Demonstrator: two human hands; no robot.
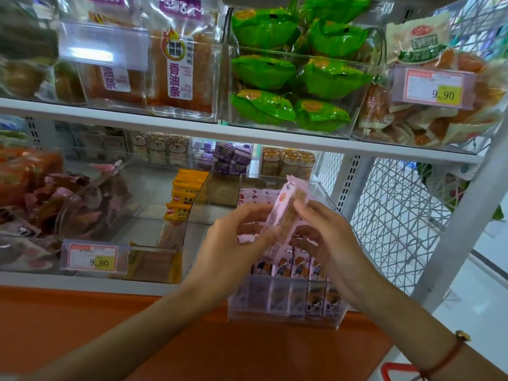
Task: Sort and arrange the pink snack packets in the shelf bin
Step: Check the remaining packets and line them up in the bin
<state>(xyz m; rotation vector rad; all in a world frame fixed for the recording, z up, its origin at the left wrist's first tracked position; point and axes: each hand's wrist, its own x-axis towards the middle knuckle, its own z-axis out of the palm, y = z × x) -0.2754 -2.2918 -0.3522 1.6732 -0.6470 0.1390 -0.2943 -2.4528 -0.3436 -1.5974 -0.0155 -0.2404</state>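
Observation:
A clear plastic shelf bin [286, 320] on the lower shelf holds several pink snack packets [291, 266] standing upright in a row at its front, with more at the back [253, 195]. Above the bin, both hands hold a small stack of pink packets [286, 213], tilted up and to the right. My left hand [233, 243] grips the stack from the left, fingers curled round it. My right hand [327, 237] pinches it from the right, thumb near the top. The middle of the bin is hidden behind my hands.
Left of the bin stand a clear bin of orange packets [184, 193] and a bin of dark pink wrappers [63, 202] with a 9.90 price tag [94, 259]. The upper shelf [247, 133] carries green packets [291, 78]. A white wire mesh panel [398, 221] closes the right side.

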